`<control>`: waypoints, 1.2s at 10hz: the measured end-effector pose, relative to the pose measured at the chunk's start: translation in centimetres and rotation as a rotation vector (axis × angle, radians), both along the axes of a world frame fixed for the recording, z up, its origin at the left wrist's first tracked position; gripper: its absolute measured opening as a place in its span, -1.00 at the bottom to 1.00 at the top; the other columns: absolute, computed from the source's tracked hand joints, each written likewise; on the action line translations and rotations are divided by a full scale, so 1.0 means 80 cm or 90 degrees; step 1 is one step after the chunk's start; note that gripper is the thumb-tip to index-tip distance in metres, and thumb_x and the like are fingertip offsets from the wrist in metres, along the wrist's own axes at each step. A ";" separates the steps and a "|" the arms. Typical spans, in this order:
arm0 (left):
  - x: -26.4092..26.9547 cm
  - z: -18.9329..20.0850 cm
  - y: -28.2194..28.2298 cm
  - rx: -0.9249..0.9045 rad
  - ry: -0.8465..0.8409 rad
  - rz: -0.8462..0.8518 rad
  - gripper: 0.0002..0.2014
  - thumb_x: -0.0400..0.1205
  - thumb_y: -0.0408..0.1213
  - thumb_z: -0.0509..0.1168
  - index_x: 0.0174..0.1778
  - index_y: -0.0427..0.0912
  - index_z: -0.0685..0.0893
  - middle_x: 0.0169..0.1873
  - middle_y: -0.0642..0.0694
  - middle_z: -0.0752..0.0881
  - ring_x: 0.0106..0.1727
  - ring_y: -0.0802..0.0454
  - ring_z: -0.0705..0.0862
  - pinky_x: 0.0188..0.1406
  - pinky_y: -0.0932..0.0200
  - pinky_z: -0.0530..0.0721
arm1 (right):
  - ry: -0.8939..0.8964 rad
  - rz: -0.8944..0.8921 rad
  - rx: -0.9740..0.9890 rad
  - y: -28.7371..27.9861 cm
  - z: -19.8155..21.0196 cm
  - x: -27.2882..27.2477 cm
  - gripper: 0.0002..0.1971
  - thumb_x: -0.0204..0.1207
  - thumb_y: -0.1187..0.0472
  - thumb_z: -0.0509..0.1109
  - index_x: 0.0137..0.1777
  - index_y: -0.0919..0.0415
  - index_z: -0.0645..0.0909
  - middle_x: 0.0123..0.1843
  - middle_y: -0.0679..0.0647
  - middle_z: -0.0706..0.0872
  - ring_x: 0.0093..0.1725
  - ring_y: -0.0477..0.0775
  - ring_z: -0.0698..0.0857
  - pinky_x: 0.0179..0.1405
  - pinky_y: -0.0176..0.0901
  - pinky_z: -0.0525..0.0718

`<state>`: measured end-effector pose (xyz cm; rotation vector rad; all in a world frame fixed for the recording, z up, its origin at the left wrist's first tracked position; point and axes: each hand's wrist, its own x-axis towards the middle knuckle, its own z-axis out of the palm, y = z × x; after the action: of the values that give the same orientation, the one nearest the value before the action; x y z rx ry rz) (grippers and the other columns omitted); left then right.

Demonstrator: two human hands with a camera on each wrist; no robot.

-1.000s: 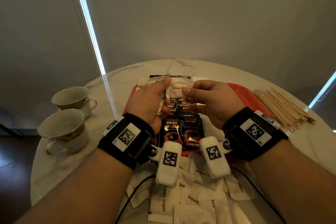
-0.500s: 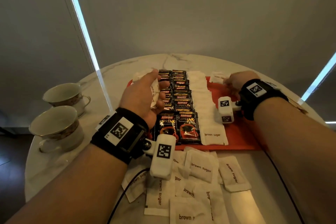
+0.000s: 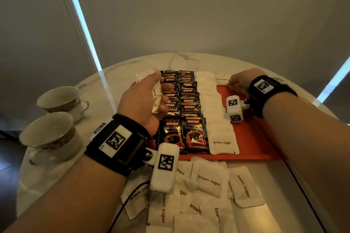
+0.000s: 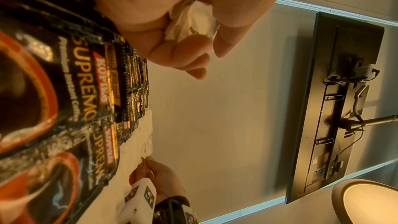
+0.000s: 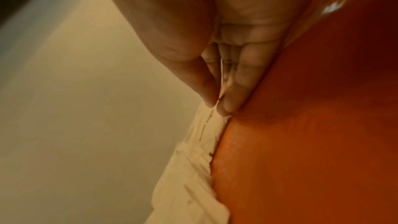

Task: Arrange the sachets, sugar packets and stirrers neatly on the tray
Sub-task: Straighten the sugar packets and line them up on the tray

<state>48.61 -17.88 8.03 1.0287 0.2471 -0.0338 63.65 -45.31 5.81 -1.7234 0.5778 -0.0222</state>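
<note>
An orange tray [image 3: 251, 138] carries two rows of black coffee sachets [image 3: 189, 104] and, beside them, a row of white brown sugar packets [image 3: 214, 108]. My left hand [image 3: 149, 98] hovers over the tray's left side and grips a bunch of sugar packets [image 4: 191, 21]. My right hand [image 3: 237, 81] is at the tray's far edge and pinches the end of one sugar packet [image 3: 221, 79] at the top of the white row, as the right wrist view shows at the fingertips [image 5: 210, 101]. No stirrers are in view.
Loose brown sugar packets [image 3: 208, 181] lie in a heap on the marble table [image 3: 56, 172] in front of the tray. Two teacups [image 3: 50, 135] stand at the left. A cable runs from each wrist toward me.
My hands have parted: the right one took a sugar packet to the far end of the white row. The left one stayed over the tray's left side with its bunch.
</note>
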 end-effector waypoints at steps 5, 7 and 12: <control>-0.007 0.003 -0.002 -0.019 0.008 -0.101 -0.67 0.70 -0.26 0.08 0.33 -0.27 0.55 -0.22 -0.27 0.79 -0.55 0.03 0.50 -0.75 0.34 0.32 | 0.036 0.091 -0.011 0.021 0.021 -0.015 -0.88 0.63 0.29 0.40 0.07 0.25 0.76 -0.14 0.06 0.81 -0.41 -0.06 0.59 -0.43 -0.22 0.58; -0.015 0.005 -0.007 0.041 0.007 -0.207 -0.70 0.69 -0.25 0.08 0.26 -0.25 0.59 -0.27 -0.25 0.75 -0.60 0.06 0.44 -0.73 0.36 0.19 | -0.170 0.301 0.080 0.073 0.058 -0.097 -0.78 0.51 0.12 0.58 0.05 0.25 0.83 -0.13 0.06 0.76 -0.37 -0.08 0.54 -0.48 -0.23 0.46; -0.013 0.001 -0.005 0.194 -0.077 -0.109 -0.80 0.72 -0.10 0.38 0.08 -0.15 0.76 -0.26 -0.13 0.72 -0.55 0.12 0.44 -0.72 0.32 0.25 | -0.260 0.379 0.170 0.118 0.054 -0.163 -0.90 0.63 0.42 0.37 -0.12 0.32 0.63 -0.19 0.24 0.76 -0.20 0.17 0.74 -0.26 -0.03 0.78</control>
<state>47.54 -18.26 8.14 1.3479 0.0523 -0.0909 50.57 -35.85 10.14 -1.5123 -0.2346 0.1171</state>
